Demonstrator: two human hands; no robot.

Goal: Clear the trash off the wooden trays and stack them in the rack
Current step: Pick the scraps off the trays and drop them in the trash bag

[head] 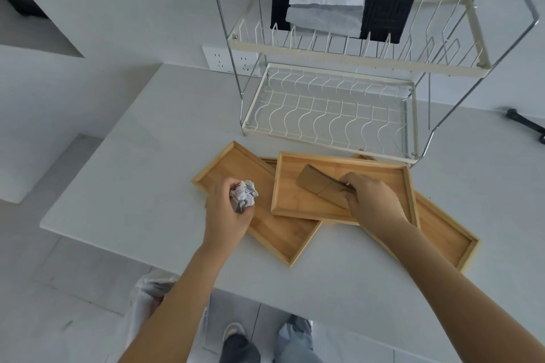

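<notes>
Left hand [227, 209]: fingers curled closed around a crumpled paper ball [243, 195], white with grey print, held just above the left wooden tray [224, 168]. The ball protrudes from the top of the fist.

Right hand [373, 200]: fingers bent down and pinching the near end of a folded brown cardboard piece [317, 183], which lies flat inside the middle wooden tray [339, 165]. Grip closed on the cardboard; thumb hidden beneath the hand.

Three wooden trays lie overlapped near the front edge of the white surface [147, 141]. The middle tray rests on top, its left end over the left tray and its right part over the right wooden tray [442, 233], which angles toward the front-right.

Two-tier wire dish rack [330, 109] stands toward the back edge of the surface, just behind the trays. Lower tier holds nothing; upper tier carries black and white cloths [330, 6].

Plastic bag [147, 289] on the floor below the front edge, under the left forearm.
</notes>
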